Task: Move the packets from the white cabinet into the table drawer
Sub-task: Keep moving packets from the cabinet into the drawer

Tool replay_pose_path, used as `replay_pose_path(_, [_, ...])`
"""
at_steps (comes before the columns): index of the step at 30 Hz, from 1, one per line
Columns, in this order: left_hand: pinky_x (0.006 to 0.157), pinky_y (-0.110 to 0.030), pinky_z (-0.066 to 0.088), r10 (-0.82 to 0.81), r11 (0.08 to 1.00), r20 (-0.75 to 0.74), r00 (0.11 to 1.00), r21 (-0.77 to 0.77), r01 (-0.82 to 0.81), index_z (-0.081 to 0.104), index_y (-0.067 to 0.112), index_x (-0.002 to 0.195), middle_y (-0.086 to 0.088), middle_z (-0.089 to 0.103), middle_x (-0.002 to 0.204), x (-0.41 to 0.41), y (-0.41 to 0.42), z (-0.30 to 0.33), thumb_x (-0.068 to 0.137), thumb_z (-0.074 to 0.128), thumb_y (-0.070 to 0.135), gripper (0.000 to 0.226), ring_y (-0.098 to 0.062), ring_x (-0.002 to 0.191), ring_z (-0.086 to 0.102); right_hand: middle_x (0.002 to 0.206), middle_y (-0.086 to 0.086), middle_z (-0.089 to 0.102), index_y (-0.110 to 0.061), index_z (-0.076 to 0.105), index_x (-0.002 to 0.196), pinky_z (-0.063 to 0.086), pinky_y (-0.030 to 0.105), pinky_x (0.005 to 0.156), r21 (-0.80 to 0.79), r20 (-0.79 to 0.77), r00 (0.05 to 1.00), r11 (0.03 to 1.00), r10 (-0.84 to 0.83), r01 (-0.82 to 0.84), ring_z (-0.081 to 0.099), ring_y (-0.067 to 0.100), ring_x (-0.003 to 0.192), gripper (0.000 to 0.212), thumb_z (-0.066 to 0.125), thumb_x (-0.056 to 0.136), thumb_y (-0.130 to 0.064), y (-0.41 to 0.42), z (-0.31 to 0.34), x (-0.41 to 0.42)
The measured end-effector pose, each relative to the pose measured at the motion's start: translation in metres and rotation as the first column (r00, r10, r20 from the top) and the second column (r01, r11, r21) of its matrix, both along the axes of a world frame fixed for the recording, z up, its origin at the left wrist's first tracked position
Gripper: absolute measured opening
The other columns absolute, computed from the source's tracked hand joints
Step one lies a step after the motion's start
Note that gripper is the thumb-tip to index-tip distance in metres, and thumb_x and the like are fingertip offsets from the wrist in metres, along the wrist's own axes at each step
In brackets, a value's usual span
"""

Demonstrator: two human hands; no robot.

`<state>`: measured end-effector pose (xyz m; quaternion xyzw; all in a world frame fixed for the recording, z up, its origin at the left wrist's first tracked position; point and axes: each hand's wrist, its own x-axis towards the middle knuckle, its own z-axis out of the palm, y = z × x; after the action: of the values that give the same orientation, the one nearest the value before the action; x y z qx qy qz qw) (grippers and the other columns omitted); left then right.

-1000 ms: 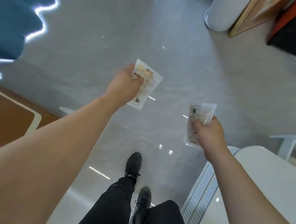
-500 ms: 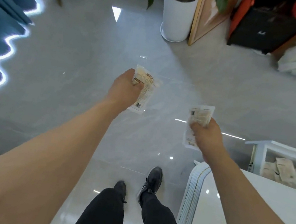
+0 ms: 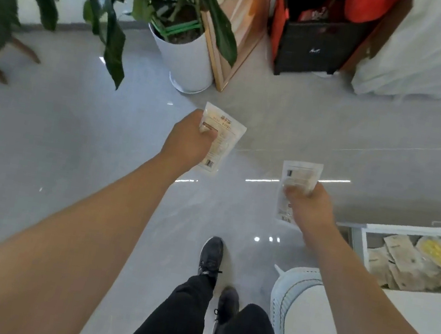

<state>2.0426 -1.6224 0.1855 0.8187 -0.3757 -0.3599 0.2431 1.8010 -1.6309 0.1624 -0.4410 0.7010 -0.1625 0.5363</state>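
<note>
Turning right has brought the open drawer [image 3: 412,260] nearer; my left hand [image 3: 188,141] and right hand [image 3: 309,207] each grip a packet, drop next

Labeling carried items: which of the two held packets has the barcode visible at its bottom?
The left hand's packet: barcode at its lower edge. The right hand's packet shows none there; that hand covers its middle.

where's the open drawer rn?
Head view, lower right: the drawer stands open beyond the white table, just right of the right hand, with packets already inside.
</note>
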Motion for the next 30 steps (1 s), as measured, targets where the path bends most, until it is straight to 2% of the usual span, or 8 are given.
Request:
replay_pose_path(4, [0.057,-0.016,0.041,-0.124,0.992,-0.010,0.992,0.008,0.124,0.053,0.020,0.124,0.004,0.060,0.121,-0.034,-0.080,-0.001,0.097,0.052,0.025,0.027,-0.016,0.093,0.057,0.101,0.006,0.064,-0.014,0.061,0.116,0.042,0.021,0.054,0.011,0.022,0.990,0.990,-0.140,0.140,0.057,0.010,0.075,0.023,0.057,0.093,-0.019,-0.049,-0.004,-0.030])
replay_pose_path(8, [0.063,-0.022,0.046,-0.262,0.965,-0.015,0.965,0.005,0.262,0.051,0.021,0.119,0.006,0.057,0.113,-0.089,-0.157,-0.004,0.098,0.053,0.025,0.021,-0.017,0.093,0.058,0.091,0.002,0.062,-0.013,0.061,0.112,0.042,0.021,0.055,-0.012,0.034,0.966,0.966,-0.256,0.257,0.056,0.010,0.072,0.019,0.057,0.094,-0.018,-0.095,-0.009,-0.074])
replay_pose_path(12, [0.054,-0.018,0.038,-0.391,0.920,0.050,0.919,0.032,0.390,0.052,0.019,0.117,0.007,0.056,0.108,-0.152,-0.232,-0.013,0.098,0.053,0.026,0.020,-0.016,0.088,0.056,0.086,-0.002,0.061,-0.013,0.061,0.109,0.047,0.025,0.056,0.027,0.048,0.918,0.919,-0.393,0.392,0.062,0.016,0.078,0.017,0.059,0.093,-0.020,-0.137,-0.025,-0.125])
replay_pose_path(17, [0.052,-0.015,0.037,-0.531,0.847,0.021,0.847,0.044,0.530,0.053,0.020,0.117,0.008,0.057,0.111,-0.224,-0.303,-0.030,0.098,0.053,0.024,0.020,-0.012,0.088,0.056,0.101,0.007,0.064,-0.012,0.060,0.115,0.050,0.031,0.065,0.052,0.032,0.840,0.841,-0.541,0.539,0.063,0.026,0.091,0.025,0.060,0.092,-0.021,-0.172,-0.049,-0.182])
replay_pose_path(19, [0.055,-0.016,0.040,-0.577,0.816,-0.022,0.817,0.038,0.577,0.053,0.021,0.119,0.007,0.060,0.114,-0.251,-0.325,-0.037,0.097,0.054,0.024,0.021,-0.011,0.088,0.057,0.105,0.006,0.064,-0.013,0.060,0.118,0.048,0.027,0.060,0.069,0.038,0.800,0.801,-0.598,0.595,0.063,0.025,0.091,0.027,0.059,0.093,-0.021,-0.182,-0.055,-0.198])
replay_pose_path(24, [0.056,-0.013,0.040,-0.714,0.697,-0.049,0.698,0.033,0.716,0.055,0.022,0.116,0.009,0.061,0.108,-0.313,-0.383,-0.054,0.097,0.054,0.025,0.020,-0.004,0.082,0.056,0.100,0.004,0.065,-0.016,0.062,0.113,0.045,0.023,0.055,0.068,0.036,0.677,0.677,-0.735,0.732,0.063,0.019,0.085,0.022,0.058,0.092,-0.016,-0.210,-0.064,-0.231])
replay_pose_path(28, [0.079,-0.028,0.051,-0.829,0.553,-0.086,0.553,0.026,0.833,0.055,0.023,0.109,0.009,0.063,0.106,-0.368,-0.431,-0.068,0.094,0.055,0.022,0.015,-0.013,0.094,0.061,0.091,0.005,0.065,-0.017,0.062,0.106,0.048,0.024,0.054,0.062,0.021,0.529,0.529,-0.849,0.846,0.063,0.020,0.077,0.014,0.060,0.092,-0.020,-0.227,-0.073,-0.259])
replay_pose_path(30, [0.076,-0.026,0.050,-0.881,0.467,-0.079,0.467,0.016,0.884,0.056,0.020,0.111,0.008,0.063,0.105,-0.402,-0.448,-0.071,0.093,0.056,0.021,0.018,-0.013,0.093,0.061,0.089,0.004,0.065,-0.017,0.062,0.101,0.051,0.028,0.060,0.059,-0.007,0.480,0.478,-0.877,0.876,0.063,0.021,0.078,0.012,0.059,0.090,-0.019,-0.232,-0.078,-0.275])
